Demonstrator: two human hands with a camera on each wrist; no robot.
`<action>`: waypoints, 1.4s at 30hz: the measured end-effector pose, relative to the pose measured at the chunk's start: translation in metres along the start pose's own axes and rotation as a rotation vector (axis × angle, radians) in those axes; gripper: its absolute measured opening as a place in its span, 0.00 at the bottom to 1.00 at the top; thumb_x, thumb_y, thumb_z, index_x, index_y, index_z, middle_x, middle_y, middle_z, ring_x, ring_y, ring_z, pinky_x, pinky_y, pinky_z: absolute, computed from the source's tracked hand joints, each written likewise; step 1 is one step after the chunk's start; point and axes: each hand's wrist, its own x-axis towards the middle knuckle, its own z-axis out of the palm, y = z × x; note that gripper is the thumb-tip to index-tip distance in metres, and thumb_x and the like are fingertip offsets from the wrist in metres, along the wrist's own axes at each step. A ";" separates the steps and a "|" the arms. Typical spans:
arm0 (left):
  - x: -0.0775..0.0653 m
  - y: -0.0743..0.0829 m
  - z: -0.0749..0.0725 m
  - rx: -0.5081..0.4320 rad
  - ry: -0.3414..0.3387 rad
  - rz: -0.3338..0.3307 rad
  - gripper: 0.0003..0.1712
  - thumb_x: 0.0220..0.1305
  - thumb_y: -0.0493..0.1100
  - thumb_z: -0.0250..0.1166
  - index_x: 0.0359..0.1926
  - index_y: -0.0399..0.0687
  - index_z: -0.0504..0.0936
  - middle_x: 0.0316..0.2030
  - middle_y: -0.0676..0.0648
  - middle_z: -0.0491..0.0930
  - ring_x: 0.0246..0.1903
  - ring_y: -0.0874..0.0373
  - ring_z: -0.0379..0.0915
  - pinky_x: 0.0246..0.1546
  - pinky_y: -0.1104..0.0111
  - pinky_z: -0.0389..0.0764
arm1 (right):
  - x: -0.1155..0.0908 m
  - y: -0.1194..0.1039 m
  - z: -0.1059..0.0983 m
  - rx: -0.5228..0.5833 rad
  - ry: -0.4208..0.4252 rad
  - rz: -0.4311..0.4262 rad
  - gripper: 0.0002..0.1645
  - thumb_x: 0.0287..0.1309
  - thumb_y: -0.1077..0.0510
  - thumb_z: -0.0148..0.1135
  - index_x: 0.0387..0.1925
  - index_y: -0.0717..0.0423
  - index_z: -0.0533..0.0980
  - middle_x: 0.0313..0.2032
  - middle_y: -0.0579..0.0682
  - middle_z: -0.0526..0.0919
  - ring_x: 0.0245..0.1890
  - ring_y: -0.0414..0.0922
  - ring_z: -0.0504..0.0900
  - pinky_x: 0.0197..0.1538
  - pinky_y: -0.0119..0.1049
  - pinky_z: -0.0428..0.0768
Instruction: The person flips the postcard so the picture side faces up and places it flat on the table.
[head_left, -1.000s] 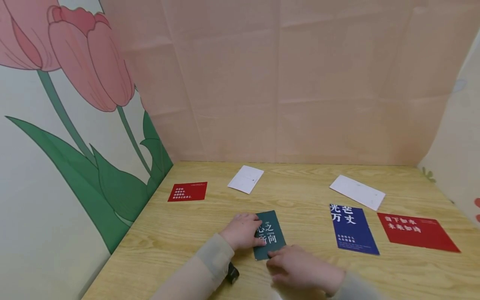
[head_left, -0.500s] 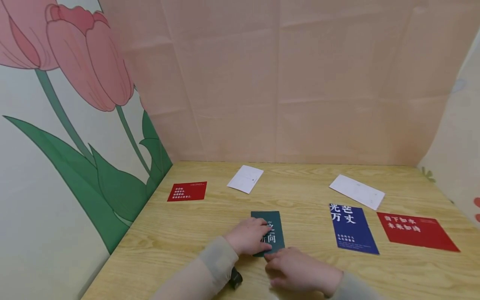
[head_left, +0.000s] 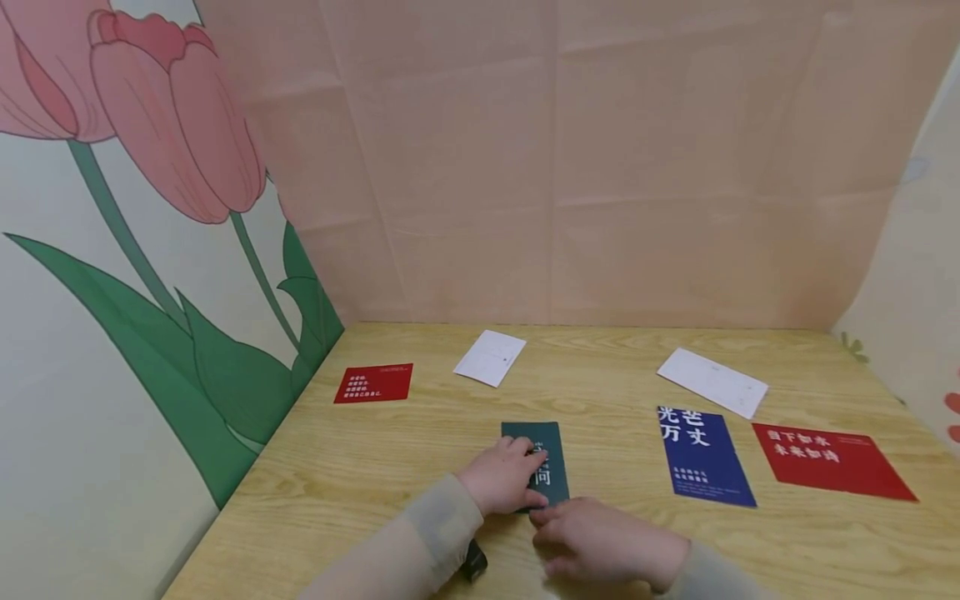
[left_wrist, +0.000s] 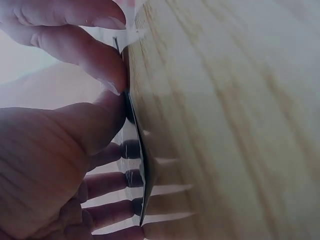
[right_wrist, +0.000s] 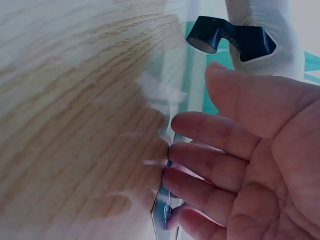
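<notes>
A dark green postcard [head_left: 557, 462] with white characters lies on the table in front of me. My left hand [head_left: 501, 477] rests on its left part, fingers spread over the print and covering some of it. In the left wrist view the thumb and fingers of the left hand [left_wrist: 45, 150] meet the thin dark card edge. My right hand [head_left: 600, 537] is at the near right corner, fingertips right at the edge. From the right wrist, the right hand [right_wrist: 270, 150] shows extended fingers, thumb apart, and a bit of green card [right_wrist: 161, 215] beside the fingertips.
On the wooden table [head_left: 360, 475] lie a small red card [head_left: 373, 383] at left, white cards [head_left: 491, 358] [head_left: 712, 382] behind, and blue [head_left: 705, 457] and red [head_left: 836, 461] cards at right. A black wrist device [head_left: 474, 561] sits under the left sleeve. A pinkish sheet [head_left: 555, 167] hangs behind.
The green postcard has turned from slanted to nearly straight and shifted slightly left. My left hand has slid a little rightward over it. The right hand has stayed near the lower corner.
</notes>
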 end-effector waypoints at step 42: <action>-0.068 -0.089 0.010 -0.097 0.015 -0.108 0.39 0.55 0.64 0.66 0.67 0.62 0.70 0.62 0.50 0.69 0.59 0.52 0.64 0.60 0.56 0.68 | -0.040 0.119 -0.056 0.113 0.241 0.447 0.33 0.64 0.46 0.59 0.65 0.60 0.68 0.59 0.64 0.73 0.58 0.65 0.70 0.57 0.62 0.68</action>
